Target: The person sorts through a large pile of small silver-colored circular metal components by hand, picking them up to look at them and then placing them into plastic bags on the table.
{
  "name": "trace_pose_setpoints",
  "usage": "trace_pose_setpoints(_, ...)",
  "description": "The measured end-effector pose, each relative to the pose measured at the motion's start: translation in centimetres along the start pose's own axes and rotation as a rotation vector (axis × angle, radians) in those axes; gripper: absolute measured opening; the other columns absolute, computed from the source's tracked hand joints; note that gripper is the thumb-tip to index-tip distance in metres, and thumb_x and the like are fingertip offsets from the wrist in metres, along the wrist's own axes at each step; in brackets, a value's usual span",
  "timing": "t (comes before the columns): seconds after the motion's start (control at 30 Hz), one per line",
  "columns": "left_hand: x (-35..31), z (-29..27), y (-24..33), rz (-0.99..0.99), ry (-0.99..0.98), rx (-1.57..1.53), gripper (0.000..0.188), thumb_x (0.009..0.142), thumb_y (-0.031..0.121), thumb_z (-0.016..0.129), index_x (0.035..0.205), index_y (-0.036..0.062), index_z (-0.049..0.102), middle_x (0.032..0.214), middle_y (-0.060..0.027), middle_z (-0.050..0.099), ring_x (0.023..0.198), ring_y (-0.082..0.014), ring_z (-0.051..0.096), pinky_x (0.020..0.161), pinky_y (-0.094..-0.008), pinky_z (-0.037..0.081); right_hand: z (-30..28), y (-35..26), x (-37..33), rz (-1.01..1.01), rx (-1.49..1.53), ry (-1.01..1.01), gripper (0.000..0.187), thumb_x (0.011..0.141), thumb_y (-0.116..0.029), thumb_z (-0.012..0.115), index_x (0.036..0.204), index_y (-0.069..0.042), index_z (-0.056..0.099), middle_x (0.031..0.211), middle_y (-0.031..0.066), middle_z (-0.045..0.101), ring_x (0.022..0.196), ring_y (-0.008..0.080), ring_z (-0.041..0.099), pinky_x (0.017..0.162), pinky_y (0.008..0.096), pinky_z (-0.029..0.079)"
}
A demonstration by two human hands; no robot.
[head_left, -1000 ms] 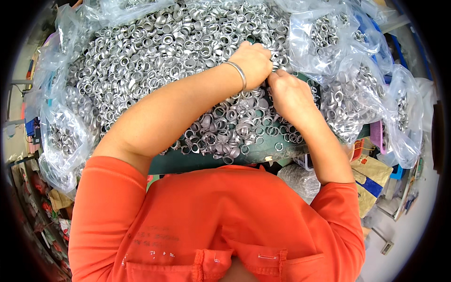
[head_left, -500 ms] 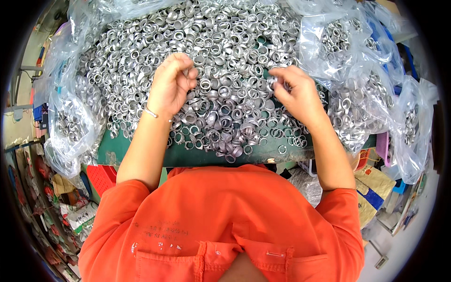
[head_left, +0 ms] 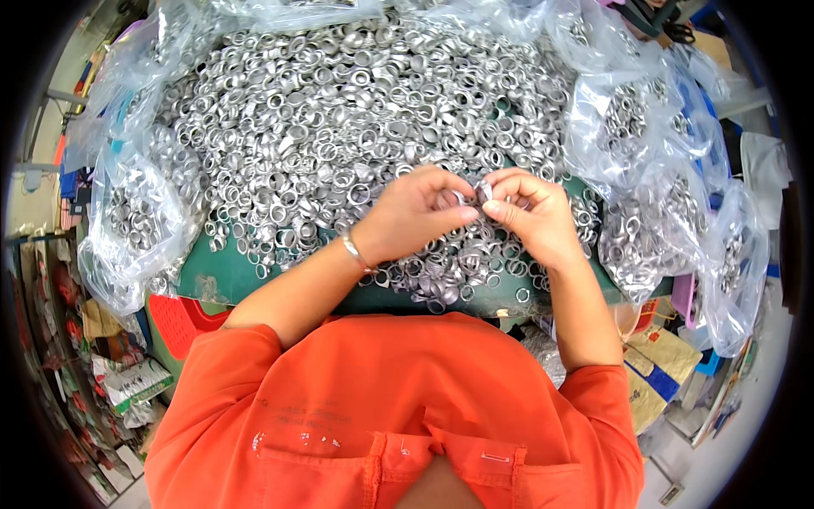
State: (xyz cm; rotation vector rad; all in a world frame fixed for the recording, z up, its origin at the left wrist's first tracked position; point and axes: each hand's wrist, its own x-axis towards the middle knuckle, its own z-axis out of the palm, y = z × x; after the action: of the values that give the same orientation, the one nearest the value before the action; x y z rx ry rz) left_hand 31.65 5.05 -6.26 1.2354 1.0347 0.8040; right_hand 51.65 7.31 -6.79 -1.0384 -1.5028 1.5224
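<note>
**Your hands meet above a heap of silvery rings**

Closest to you is your orange shirt (head_left: 381, 360), its chest marked with faint dark writing (head_left: 309, 416) too blurred to read; small white marks (head_left: 318, 439) sit just below the lines. Low on your left, a white-and-green package (head_left: 136, 382) bears print too small to make out. Near it, a red basket (head_left: 180, 327) shows under the table edge. Low on your right lies a tan sack (head_left: 661, 365) with a blue band and a small red motif.

Ahead is the dark green table (head_left: 222, 276), bare along part of its near edge. Your left hand (head_left: 415, 214), with a metal bracelet (head_left: 354, 253) at the wrist, has its fingers curled and its thumb close to the index finger; shiny metal shows there, but you cannot tell whether it is gripped. Your right hand (head_left: 536, 214), just beside it, pinches a ring (head_left: 484, 192) between thumb and fingers.

Beneath and beyond your hands, the heap of rings (head_left: 339, 110) covers most of the tabletop. Clear plastic bags (head_left: 136, 216) of similar pieces flank it left and right, and more clear plastic (head_left: 297, 13) borders its far side.
</note>
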Motion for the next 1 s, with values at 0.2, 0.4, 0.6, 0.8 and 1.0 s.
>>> trace_pose_setpoints(0.2, -1.2, -1.0, -0.6, -0.049, 0.047, -0.233, 0.006, 0.086, 0.006, 0.058, 0.09, 0.0026, 0.056, 0.076, -0.0007, 0.056, 0.064, -0.0064, 0.055, 0.056, -0.0209, 0.046, 1.6, -0.3, 2.2, 0.363, 0.876, -0.127, 0.019, 0.09, -0.019, 0.046, 0.095, -0.002, 0.052, 0.069, 0.0088, 0.054, 0.047, 0.0113, 0.042, 0.04, 0.0213, 0.031)
trace_pose_setpoints(0.4, -3.3, -5.2, 0.4, 0.018, 0.348, -0.238, 0.009, 0.083, 0.0, 0.053, 0.09, 0.004, 0.056, 0.067, 0.002, 0.052, 0.055, -0.0043, 0.045, 0.052, -0.0171, 0.038, 1.8, -1.7, 6.2, 0.297, 0.635, -0.039, 0.007, 0.084, -0.012, 0.059, 0.084, -0.006, 0.056, 0.068, 0.0023, 0.053, 0.051, 0.0077, 0.044, 0.036, 0.0174, 0.026)
trace_pose_setpoints(0.6, -4.5, -7.9, -0.8, 0.344, 0.52, 0.686, 0.018, 0.077, 0.001, 0.06, 0.095, 0.0026, 0.058, 0.086, -0.0057, 0.055, 0.072, -0.0116, 0.051, 0.056, -0.0222, 0.043, 6.6, -1.3, 8.2, -0.518, -0.909, -0.046, 0.02, 0.079, -0.007, 0.06, 0.098, -0.008, 0.064, 0.106, 0.008, 0.06, 0.082, 0.0268, 0.063, 0.071, 0.0348, 0.051)
trace_pose_setpoints(0.8, -5.7, -9.1, -1.0, 0.373, 0.343, 0.784, 0.026, 0.073, 0.002, 0.066, 0.097, 0.0047, 0.058, 0.093, -0.0096, 0.055, 0.069, -0.0194, 0.054, 0.059, -0.0271, 0.046, 5.0, -2.3, 8.8, -0.374, -0.711, -0.265, 0.01, 0.077, -0.007, 0.061, 0.086, -0.004, 0.065, 0.102, 0.0117, 0.063, 0.086, 0.0288, 0.063, 0.076, 0.0349, 0.05)
trace_pose_setpoints(1.0, -5.5, -9.3, -0.9, 0.326, 0.375, 0.617, 0.016, 0.074, -0.001, 0.064, 0.09, 0.0029, 0.06, 0.091, -0.0056, 0.055, 0.065, -0.0126, 0.05, 0.057, -0.0231, 0.042, 3.1, -1.4, 12.0, -0.31, -1.128, 0.098, 0.015, 0.079, -0.009, 0.058, 0.091, -0.009, 0.067, 0.088, 0.0115, 0.059, 0.082, 0.0304, 0.06, 0.073, 0.0392, 0.049)
